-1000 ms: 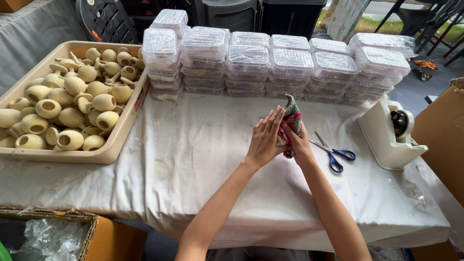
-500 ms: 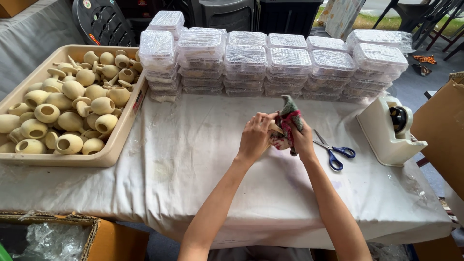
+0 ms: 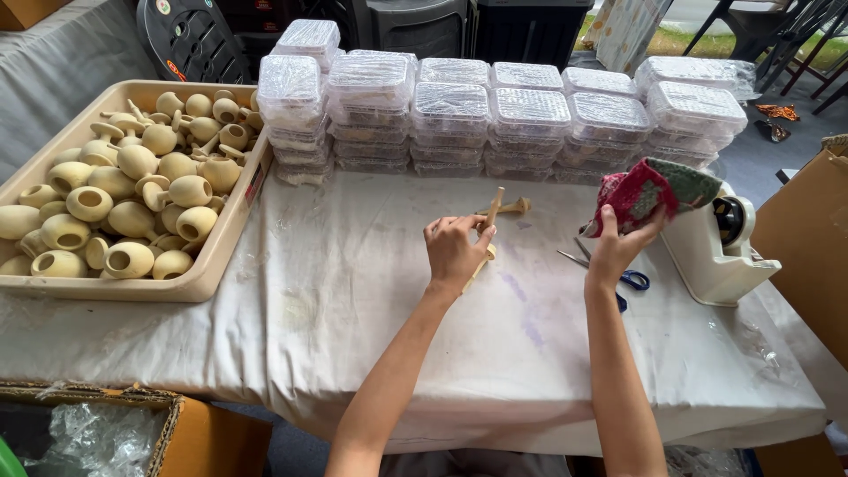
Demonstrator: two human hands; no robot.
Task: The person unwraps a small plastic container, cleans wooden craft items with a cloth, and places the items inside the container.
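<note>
Head view, only one here. Left hand (image 3: pixel 455 252) is closed around a pale wooden stick (image 3: pixel 488 231), fingers wrapped near its middle, the stick tilted with its lower end at or just above the white cloth of the counter (image 3: pixel 353 309). A second small wooden piece (image 3: pixel 512 208) lies on the cloth just beyond the stick's upper end. Right hand (image 3: pixel 618 247) is raised and pinches a red-and-green fabric pouch (image 3: pixel 649 190) — gripped at its lower edge, held clear of the counter, near the white tape dispenser (image 3: pixel 715 243). Blue-handled scissors (image 3: pixel 618 269) lie on the cloth below the right wrist, partly hidden by it. Change from a second ago: both hands were then together over the middle of the counter, working the fabric bundle between them; half a second ago they were together yet, the bundle upright in the fingers. Now the hands stand well apart, the stick in the left and the fabric in the right — my reading is that the stick was inside or against the fabric and the two are now separated. Tan tray (image 3: pixel 216 265) of pale clay pots at left, and the stacked clear lidded containers (image 3: pixel 530 110) along the back, look unchanged across the frames. Cardboard box (image 3: pixel 168 424) with crumpled plastic below the counter edge.
</note>
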